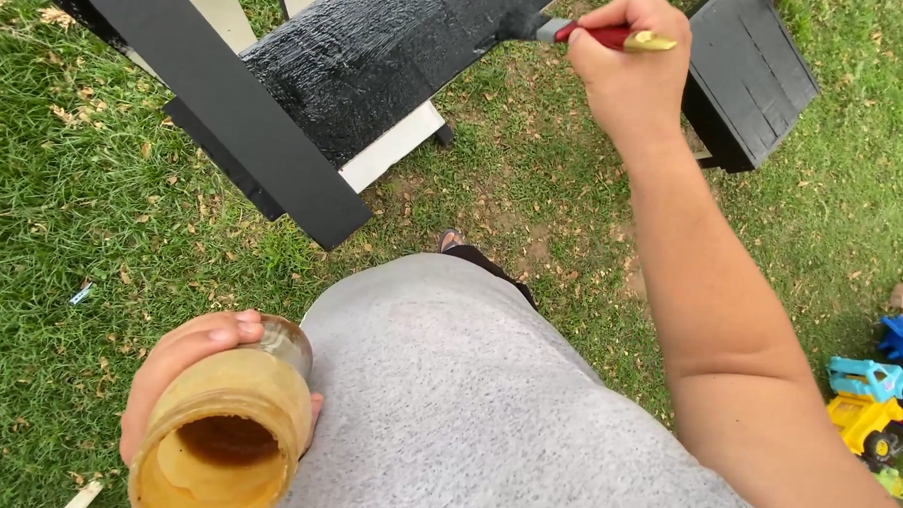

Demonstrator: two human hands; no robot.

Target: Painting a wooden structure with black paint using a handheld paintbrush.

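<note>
The left hand (182,370) sits low against the person's grey shirt (486,405), fingers wrapped around an open jar (227,431) smeared with yellowish-brown residue. The jar is tipped with its mouth towards the camera, seemingly kept close to the body so it is steady and within reach. Beyond this hand, up and away across the grass (62,220), a black-painted plank (217,106) runs diagonally, with pale unpainted wood showing beside it.

Between the two hands, and further out, lies the broad black board (379,51), its surface wet-looking and ridged with brush marks; it rests raised on a light-coloured support (395,147), which keeps it off the ground.

The right hand (628,65) is stretched forward at arm's length, clenched around a paintbrush (589,33) with a red and gold handle. The dark bristles touch the board's upper edge, the handle held nearly level so the tip lies flat on the wood. Just right of this hand stands a black slatted box (748,79). Nearer the elbow, bright toy trucks (877,399) lie on the grass.
</note>
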